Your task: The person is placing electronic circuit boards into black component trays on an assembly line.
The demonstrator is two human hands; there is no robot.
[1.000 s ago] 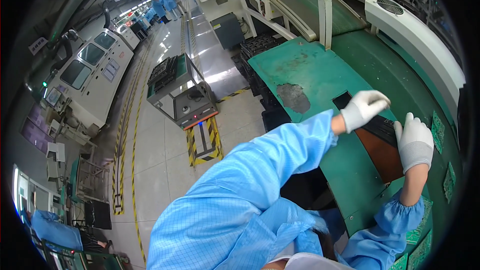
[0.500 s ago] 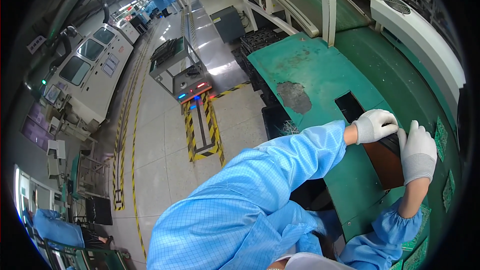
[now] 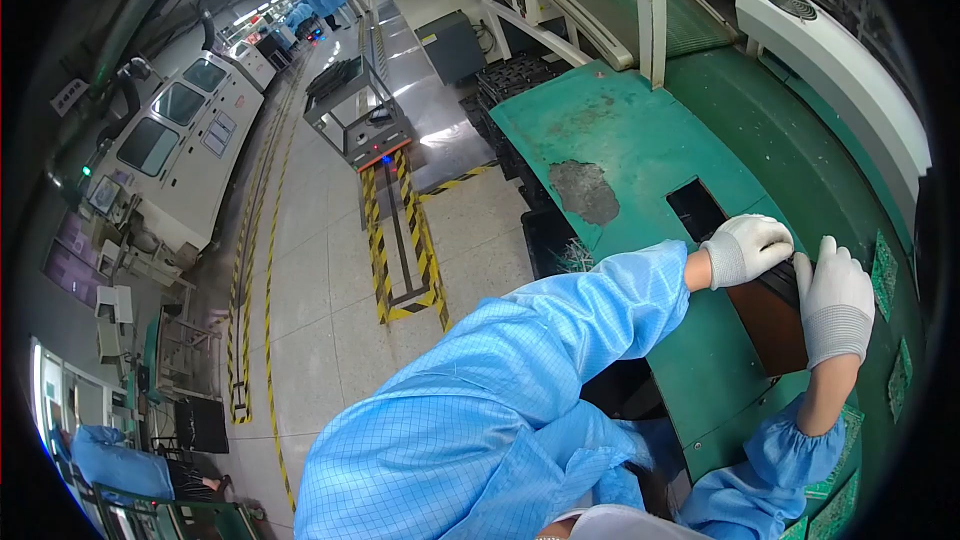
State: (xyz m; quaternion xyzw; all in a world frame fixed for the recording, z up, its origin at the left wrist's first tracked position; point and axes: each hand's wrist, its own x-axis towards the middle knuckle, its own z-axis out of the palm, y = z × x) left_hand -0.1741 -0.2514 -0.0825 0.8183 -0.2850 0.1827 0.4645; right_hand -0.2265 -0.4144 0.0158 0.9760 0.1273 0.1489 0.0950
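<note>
White knit gloves cover both of my hands, at the right over a green work table [image 3: 640,140]. My left hand [image 3: 752,248] is closed, its fingers curled down at the far edge of a black piece [image 3: 780,282]. Thumb and fingers of my right hand [image 3: 836,292] are bent round the near side of the same piece, which is mostly hidden between the gloves. Below it lies a brown panel [image 3: 768,330] in a rectangular cutout [image 3: 695,208] of the table. Green circuit boards [image 3: 885,275] lie just right of my right hand.
A green conveyor belt [image 3: 760,140] runs past the table's far side, under a white housing [image 3: 840,70]. On the left, a wheeled cart [image 3: 358,115] stands in the aisle by yellow-black floor tape [image 3: 410,310]. A seated person [image 3: 120,460] is at lower left.
The cart has shifted slightly farther up the aisle, and its lit front looks dimmer. My hands have stayed nearly in place, with only small finger movement.
</note>
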